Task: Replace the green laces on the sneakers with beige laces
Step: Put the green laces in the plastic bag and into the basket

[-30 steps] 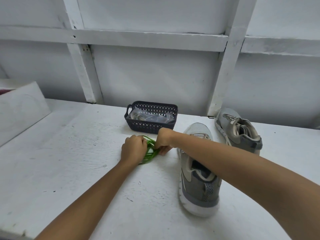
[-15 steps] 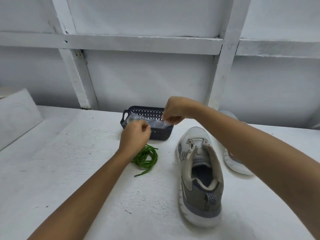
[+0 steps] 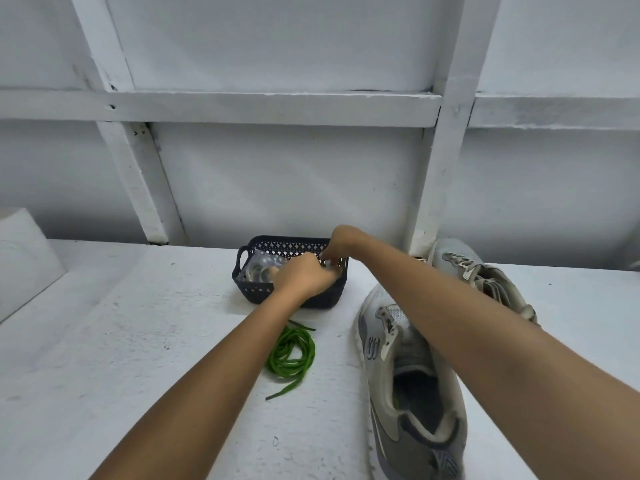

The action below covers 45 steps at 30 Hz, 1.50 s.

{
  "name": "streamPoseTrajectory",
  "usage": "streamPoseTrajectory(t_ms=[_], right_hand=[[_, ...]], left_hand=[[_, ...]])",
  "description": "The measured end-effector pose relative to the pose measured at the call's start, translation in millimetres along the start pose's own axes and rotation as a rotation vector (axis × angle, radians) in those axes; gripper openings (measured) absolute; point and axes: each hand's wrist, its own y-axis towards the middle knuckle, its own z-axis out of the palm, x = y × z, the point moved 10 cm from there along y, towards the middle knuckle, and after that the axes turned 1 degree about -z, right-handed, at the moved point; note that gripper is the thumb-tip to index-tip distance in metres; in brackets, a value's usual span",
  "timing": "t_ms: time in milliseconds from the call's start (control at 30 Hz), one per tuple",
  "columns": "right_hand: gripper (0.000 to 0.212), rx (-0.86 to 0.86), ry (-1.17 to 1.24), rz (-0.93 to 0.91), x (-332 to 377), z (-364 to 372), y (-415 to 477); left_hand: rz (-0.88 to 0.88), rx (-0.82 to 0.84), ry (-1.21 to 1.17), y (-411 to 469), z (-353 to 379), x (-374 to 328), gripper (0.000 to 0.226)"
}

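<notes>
Here, the white worktop [image 3: 138, 341] ends at a white framed wall [image 3: 294, 188], with the dark basket [image 3: 242, 268] set just in front of that back edge. A wide stretch of worktop runs left of the left arm to a pale slab [image 3: 24, 261]; the right side is crowded by two grey sneakers. The near sneaker [image 3: 412, 393] lies heel toward the camera, and the far sneaker [image 3: 481, 271], with beige laces, sits by the wall. Green laces [image 3: 292, 353] lie in a loose coil between the left forearm and the near sneaker, one end trailing out. Both hands are in the basket. The right hand [image 3: 341, 242] pinches the clear packet [image 3: 263, 268]; the left hand [image 3: 304, 277] curls over it, its grip hidden.
</notes>
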Motion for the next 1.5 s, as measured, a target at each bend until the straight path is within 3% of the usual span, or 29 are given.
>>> streamPoseTrajectory(t_ms=[133,300,500,767,933,1100,1167,1233,1333,1500], right_hand=[[0.032,-0.003,-0.033,0.017,-1.4,5.5,4.4],[0.033,-0.018,0.132,0.035,-6.8,1.7,0.6],[0.029,-0.168,0.527,0.007,-22.9,-20.8,-12.2],[0.004,-0.094,1.054,-0.116,-24.4,-32.1,-54.8],[0.024,-0.145,1.126,-0.155,-44.8,-34.9,-77.9],[0.034,-0.11,1.342,-0.252,-72.7,-40.3,-98.7],[0.035,-0.087,1.399,-0.318,-79.6,-45.6,-108.5],[0.037,-0.058,1.46,-0.373,-83.8,-49.6,-117.7],[0.042,-0.03,1.527,-0.416,-90.3,-50.9,-127.5],[0.047,-0.139,1.674,-0.352,-117.0,-40.3,-129.1]], left_hand=[[-0.031,0.016,-0.005,0.0,1.9,0.1,0.044],[-0.039,-0.013,-0.097,-6.0,-3.4,-0.9,0.04],[0.043,-0.28,-0.326,-14.1,-47.8,-5.4,0.027],[0.262,-0.511,-0.482,-52.0,-87.2,-37.6,0.009],[0.401,-0.368,-0.577,-69.9,-64.9,-61.1,0.014],[0.147,-0.449,-0.624,-53.2,-65.9,-19.6,0.024],[0.034,-0.396,-0.591,-38.8,-62.6,-5.8,0.029],[0.011,-0.27,-0.591,-29.2,-53.4,-8.7,0.023],[0.03,-0.14,-0.619,-27.7,-40.7,-22.4,0.038],[-0.02,-0.197,-0.878,-30.0,-46.7,-22.9,0.022]])
